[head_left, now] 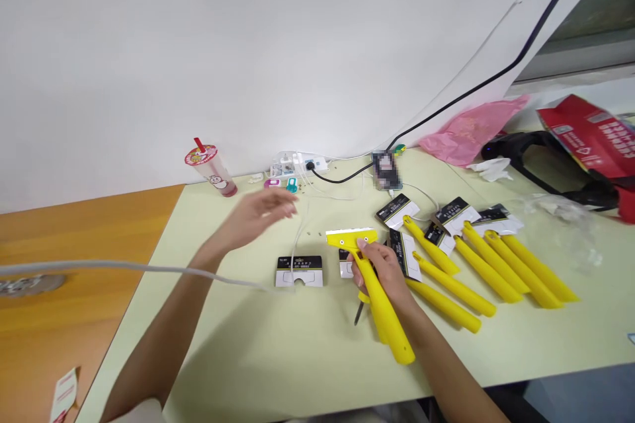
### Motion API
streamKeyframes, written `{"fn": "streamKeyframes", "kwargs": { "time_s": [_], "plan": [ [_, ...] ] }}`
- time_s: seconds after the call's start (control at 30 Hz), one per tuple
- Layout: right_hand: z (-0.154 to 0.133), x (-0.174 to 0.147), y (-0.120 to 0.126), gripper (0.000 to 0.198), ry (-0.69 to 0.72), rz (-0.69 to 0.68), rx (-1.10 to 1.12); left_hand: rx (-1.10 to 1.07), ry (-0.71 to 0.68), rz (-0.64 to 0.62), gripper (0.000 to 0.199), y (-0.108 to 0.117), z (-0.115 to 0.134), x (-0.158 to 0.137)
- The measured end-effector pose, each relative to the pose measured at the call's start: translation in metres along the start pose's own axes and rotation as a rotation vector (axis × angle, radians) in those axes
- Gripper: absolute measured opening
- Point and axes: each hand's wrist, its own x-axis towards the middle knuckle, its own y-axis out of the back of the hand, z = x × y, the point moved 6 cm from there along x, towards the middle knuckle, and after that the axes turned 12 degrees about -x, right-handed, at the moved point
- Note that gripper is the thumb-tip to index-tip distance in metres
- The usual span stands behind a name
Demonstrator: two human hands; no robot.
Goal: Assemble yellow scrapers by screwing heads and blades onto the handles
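Note:
My right hand (384,269) grips a yellow scraper (377,301) just below its head, with the thumb near a screw. A metal blade edge lies along the top of the head, which points away from me. Below that hand a thin dark shaft (358,314) and more yellow plastic show in part; I cannot tell whether they are held. My left hand (260,215) hovers over the table, fingers stretched out, with nothing in it. Between the hands lies a black-and-white card (299,271). A second card (345,264) is partly hidden behind my right hand.
Several yellow scrapers (491,271) with black-and-white cards lie to the right. Toward the wall stand a drink cup (213,172) with a red straw and a power strip (317,164). A pink bag (471,129) and red packaging (590,135) sit back right. A white cable (149,266) crosses the left forearm.

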Motion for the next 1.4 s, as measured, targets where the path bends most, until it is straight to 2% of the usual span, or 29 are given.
{"fn": "streamKeyframes", "kwargs": {
  "time_s": [0.13, 0.2, 0.3, 0.53, 0.7, 0.93, 1.17, 1.4],
  "plan": [
    [-0.004, -0.002, -0.001, 0.057, 0.02, 0.012, 0.034, 0.225, 0.064, -0.265, 0.026, -0.044, -0.056, 0.017],
    [-0.007, -0.003, -0.001, 0.055, 0.023, 0.009, 0.05, 0.307, 0.037, -0.293, 0.022, -0.055, -0.074, 0.028],
    [-0.007, -0.002, 0.0, 0.054, 0.015, 0.008, 0.054, 0.337, 0.032, -0.314, 0.018, -0.058, -0.086, 0.039],
    [0.0, 0.004, 0.002, 0.059, -0.01, 0.019, 0.019, 0.257, 0.053, -0.297, 0.021, -0.057, -0.084, 0.053],
    [-0.002, 0.003, -0.002, 0.065, -0.029, 0.024, 0.008, 0.279, 0.046, -0.363, 0.009, -0.067, -0.082, 0.062],
    [0.008, 0.004, -0.001, 0.065, -0.055, 0.037, 0.023, 0.331, 0.107, -0.424, 0.008, -0.07, -0.076, 0.065],
    [0.018, 0.006, 0.003, 0.065, -0.056, 0.042, -0.003, 0.337, 0.069, -0.463, 0.014, -0.08, -0.069, 0.062],
    [0.005, 0.001, 0.0, 0.059, -0.074, 0.028, 0.0, 0.298, 0.038, -0.484, 0.016, -0.084, -0.073, 0.063]
  ]
}}
